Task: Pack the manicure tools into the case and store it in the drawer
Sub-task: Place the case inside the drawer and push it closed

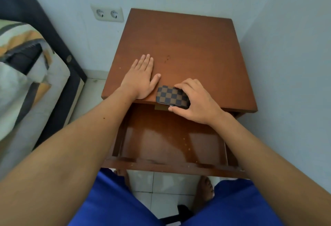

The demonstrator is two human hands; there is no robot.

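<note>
A closed manicure case [170,95] with a brown and black checkered cover sits at the front edge of the wooden nightstand top [188,46], partly overhanging the drawer. My right hand [195,100] grips it from the right, fingers over its far side and thumb under its near edge. My left hand [141,78] lies flat, palm down, on the nightstand top just left of the case, fingers spread. The drawer [170,139] below is pulled out and its glossy brown floor is bare. No loose manicure tools are in sight.
The nightstand stands in a corner, with a wall close on the right and behind. A double wall socket [107,13] is at the back left. A bed [26,64] with patterned bedding lies to the left. My knees in blue shorts and bare feet are below the drawer front.
</note>
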